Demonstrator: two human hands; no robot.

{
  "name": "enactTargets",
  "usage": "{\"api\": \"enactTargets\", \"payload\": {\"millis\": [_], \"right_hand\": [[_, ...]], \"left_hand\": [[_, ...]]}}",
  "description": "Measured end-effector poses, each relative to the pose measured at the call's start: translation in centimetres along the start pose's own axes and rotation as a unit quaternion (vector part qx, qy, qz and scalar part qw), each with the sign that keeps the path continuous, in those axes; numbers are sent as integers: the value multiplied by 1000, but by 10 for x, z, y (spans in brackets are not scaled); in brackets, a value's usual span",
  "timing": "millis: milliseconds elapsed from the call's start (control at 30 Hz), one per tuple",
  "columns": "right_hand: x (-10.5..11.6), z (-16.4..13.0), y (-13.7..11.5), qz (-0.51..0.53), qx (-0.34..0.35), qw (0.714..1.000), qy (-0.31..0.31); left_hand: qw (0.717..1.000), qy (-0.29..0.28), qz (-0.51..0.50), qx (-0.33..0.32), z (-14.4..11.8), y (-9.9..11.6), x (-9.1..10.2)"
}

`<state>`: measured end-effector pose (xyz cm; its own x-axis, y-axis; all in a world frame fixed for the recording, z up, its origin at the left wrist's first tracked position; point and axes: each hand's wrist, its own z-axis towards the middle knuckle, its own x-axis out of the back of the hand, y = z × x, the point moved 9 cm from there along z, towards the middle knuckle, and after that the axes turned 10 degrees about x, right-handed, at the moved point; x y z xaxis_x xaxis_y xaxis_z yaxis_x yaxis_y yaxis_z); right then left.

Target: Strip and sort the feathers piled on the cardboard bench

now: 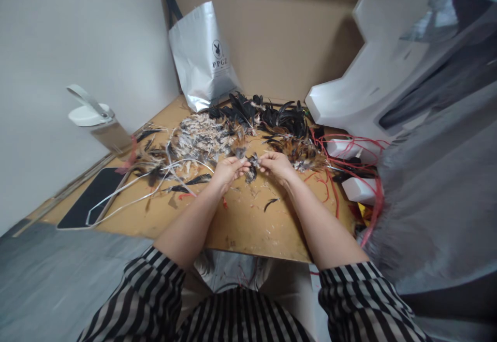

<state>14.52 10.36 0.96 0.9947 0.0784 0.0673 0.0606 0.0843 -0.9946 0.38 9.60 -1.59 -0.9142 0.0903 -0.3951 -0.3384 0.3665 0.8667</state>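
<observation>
My left hand (pixel 232 170) and my right hand (pixel 276 166) meet over the middle of the wooden table (pixel 252 228), a short gap apart. Both are pinched on small dark feathers (pixel 252 164) that bridge the gap between the fingertips. A brown feather tuft (pixel 239 148) rises just above the left fingers. Behind the hands lie a pale, mottled feather pile (pixel 202 137), black feathers (pixel 285 119) and, to the right, brown feathers (pixel 297 150). One loose curved black feather (pixel 271 204) rests below the right hand.
A silver bag (pixel 204 57) stands at the back. On the left are a lidded cup (pixel 101 124), a dark flat tablet-like panel (pixel 91 199) and white strips (pixel 128 192). Red strings (pixel 336 192) tangle around white blocks (pixel 359 190) at right, beside hanging grey cloth (pixel 438 192).
</observation>
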Motion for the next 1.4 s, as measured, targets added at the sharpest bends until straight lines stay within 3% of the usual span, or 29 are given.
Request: {"api": "enactTargets", "payload": {"millis": [200,433,600,800,1167,1400], "right_hand": [[-3,1,-1,59,14,998,-3],[3,3,5,82,-16,996,5],[4,1,6,78,-32,996,7],[6,1,5,58,-31,998,10],[-2,-2,-13,29,56,997,51],[-14,-6,-12,60,66,994,55]], "left_hand": [[1000,-1,-4,4,-1,0,0],[998,41,-43,-2,-2,3,8],[999,7,-52,-1,-2,4,2],[998,6,-60,2,-2,4,2],[997,-69,10,35,-7,-6,-16],[997,-60,1,38,-8,-7,-18]]}}
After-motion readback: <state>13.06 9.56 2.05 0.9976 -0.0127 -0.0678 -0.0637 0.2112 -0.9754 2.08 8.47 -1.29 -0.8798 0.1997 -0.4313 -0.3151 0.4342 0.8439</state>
